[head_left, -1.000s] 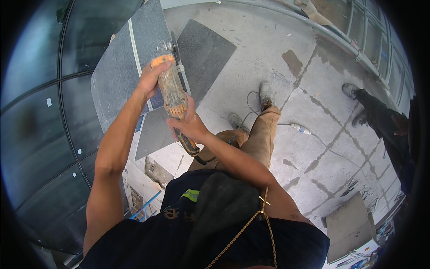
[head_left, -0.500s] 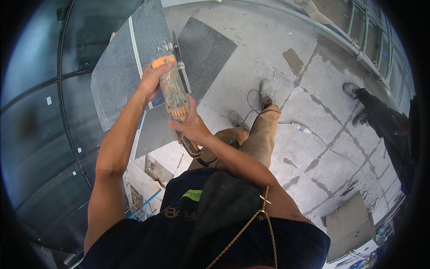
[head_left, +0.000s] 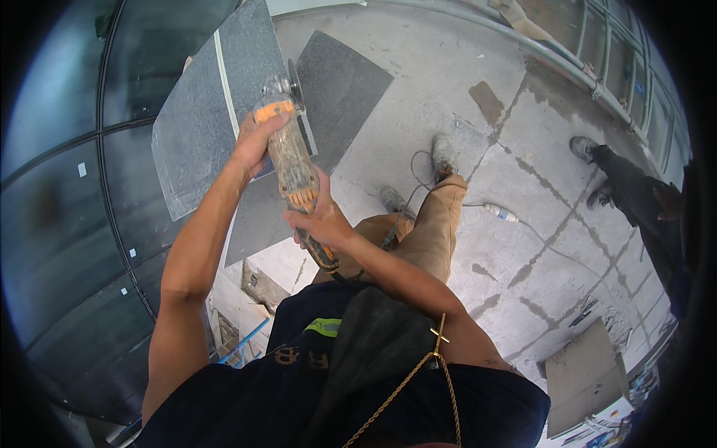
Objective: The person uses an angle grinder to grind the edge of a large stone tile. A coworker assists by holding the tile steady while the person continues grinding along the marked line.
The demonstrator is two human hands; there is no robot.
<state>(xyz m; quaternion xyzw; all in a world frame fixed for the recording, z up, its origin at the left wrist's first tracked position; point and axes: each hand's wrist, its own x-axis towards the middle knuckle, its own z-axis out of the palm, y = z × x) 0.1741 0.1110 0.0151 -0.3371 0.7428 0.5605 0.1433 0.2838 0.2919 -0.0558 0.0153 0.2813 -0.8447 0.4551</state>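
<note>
Both my hands grip a dusty orange-and-grey angle grinder. My left hand is wrapped round its front end, just behind the orange collar. Lower down, my right hand closes round the rear handle. The cutting disc stands nearly upright at the right edge of a large grey slab; whether it touches the slab I cannot tell. A pale strip runs along that slab's face. Beside and partly behind it lies a darker grey slab.
Dark glass panels line the left side. A power cord with a pale connector trails across the concrete floor near my feet. At the right, another person's legs are visible. A grey board lies at lower right; metal railing runs behind.
The grinder has shifted slightly toward me and to the right, and has rolled so more of the disc's face shows. Both hands have moved with it and kept their hold.
</note>
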